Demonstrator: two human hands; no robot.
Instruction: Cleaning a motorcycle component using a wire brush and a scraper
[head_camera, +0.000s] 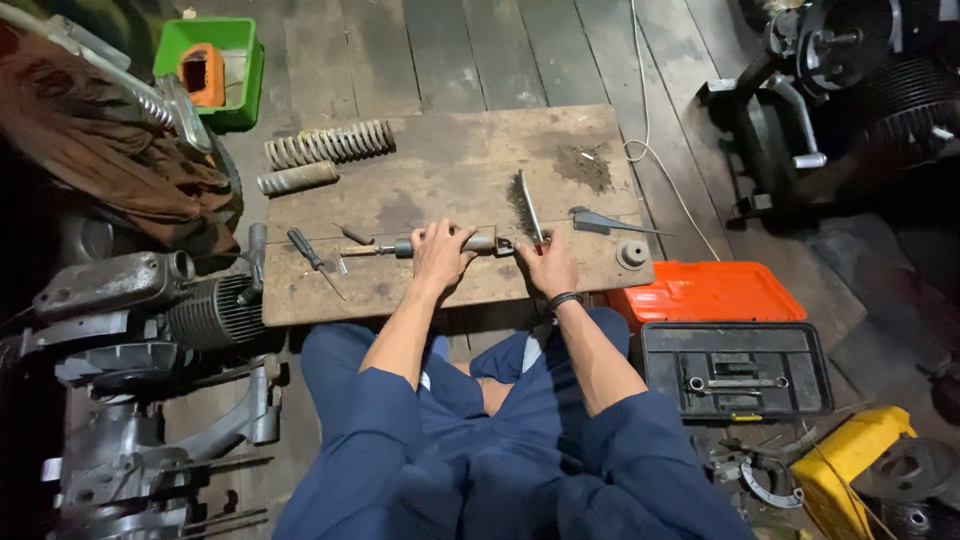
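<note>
My left hand (440, 255) is wrapped around a long grey metal shaft (440, 245) lying across the near edge of the worn wooden board (450, 160); my right hand (548, 265) grips a wire brush (528, 205) at the shaft's right end. It looks heavy, rigid, greasy; mid-body hold seems best.

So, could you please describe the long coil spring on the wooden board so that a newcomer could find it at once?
Start at the worn wooden board on the plank floor, in front of the seated person. Go to its far left corner, below the green plastic bin. The long rusty open-coil spring lies there; unlike the shorter, smoother rusty cylinder beside it, its separate coils show plainly.
</note>
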